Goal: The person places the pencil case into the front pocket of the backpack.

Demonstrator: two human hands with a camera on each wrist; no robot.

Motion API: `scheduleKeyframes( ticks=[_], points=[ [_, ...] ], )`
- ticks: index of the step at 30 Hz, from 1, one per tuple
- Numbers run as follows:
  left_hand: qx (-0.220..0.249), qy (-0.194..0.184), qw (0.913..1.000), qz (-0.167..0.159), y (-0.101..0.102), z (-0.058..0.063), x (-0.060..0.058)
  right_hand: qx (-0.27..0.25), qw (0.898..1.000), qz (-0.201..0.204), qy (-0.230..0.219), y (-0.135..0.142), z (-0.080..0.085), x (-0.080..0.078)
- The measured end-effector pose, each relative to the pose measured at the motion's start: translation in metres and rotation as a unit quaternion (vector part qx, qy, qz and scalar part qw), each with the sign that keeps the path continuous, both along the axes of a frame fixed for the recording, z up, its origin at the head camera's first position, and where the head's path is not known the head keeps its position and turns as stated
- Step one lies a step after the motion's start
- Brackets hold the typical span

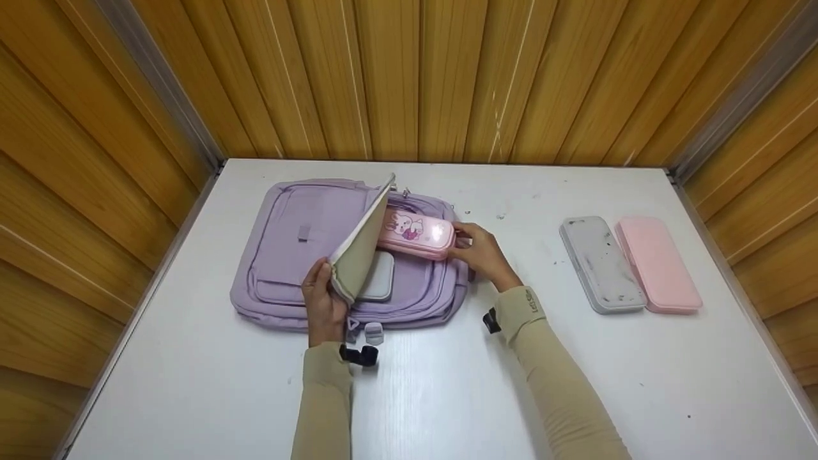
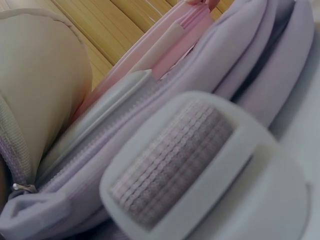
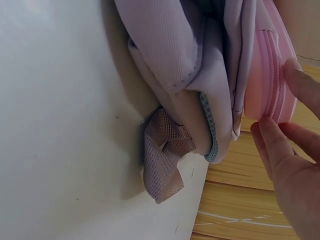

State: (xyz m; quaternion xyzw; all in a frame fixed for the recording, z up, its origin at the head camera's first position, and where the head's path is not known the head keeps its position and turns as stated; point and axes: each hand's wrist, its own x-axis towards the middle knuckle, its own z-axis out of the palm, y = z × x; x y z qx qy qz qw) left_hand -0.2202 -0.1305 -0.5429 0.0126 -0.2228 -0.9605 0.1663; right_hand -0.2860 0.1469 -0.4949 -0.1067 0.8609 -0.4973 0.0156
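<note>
A purple backpack [image 1: 300, 223] lies flat on the white table, its front flap [image 1: 358, 255] lifted so the cream lining shows. My left hand [image 1: 324, 300] pinches the flap's near edge between thumb and fingers. At the other side, my right hand [image 1: 482, 252] grips the end of a pink zippered pencil case [image 1: 418, 233] with a cartoon animal printed on top. The far end of that case reaches in behind the flap. Below it, a pale grey case [image 1: 380, 278] lies in the opening, partly covered by the flap. In the right wrist view, fingertips hold the pencil case [image 3: 272, 75] at its zipper.
To the right, a grey marked case [image 1: 601, 265] and a plain pink case [image 1: 658, 265] lie side by side on the table [image 1: 434, 396]. A strap buckle [image 1: 374, 333] sits at the backpack's near edge. Wood-patterned walls [image 1: 447, 76] enclose the back and sides.
</note>
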Motion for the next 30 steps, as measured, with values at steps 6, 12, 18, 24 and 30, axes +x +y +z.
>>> scheduleKeyframes(
  ticks=[6,12,18,24,30],
  points=[
    [0.001,-0.004,1.0,-0.002,0.0,0.0,-0.001,-0.015,1.0,-0.002,-0.022,-0.005,0.002,-0.002],
    [-0.008,-0.01,0.9999,0.004,0.0,0.0,-0.001,-0.029,0.999,-0.003,-0.039,-0.012,0.006,-0.003],
    [0.0,-0.017,0.9999,0.005,-0.001,0.001,0.0,-0.018,0.999,-0.001,-0.039,-0.017,0.006,-0.005],
    [0.004,-0.027,0.9996,0.01,0.0,0.002,0.001,-0.012,0.999,0.006,-0.034,-0.023,0.001,-0.008],
    [0.005,-0.026,0.9996,0.005,0.0,0.002,0.001,0.02,1.0,0.003,-0.01,-0.029,-0.001,-0.01]
  ],
)
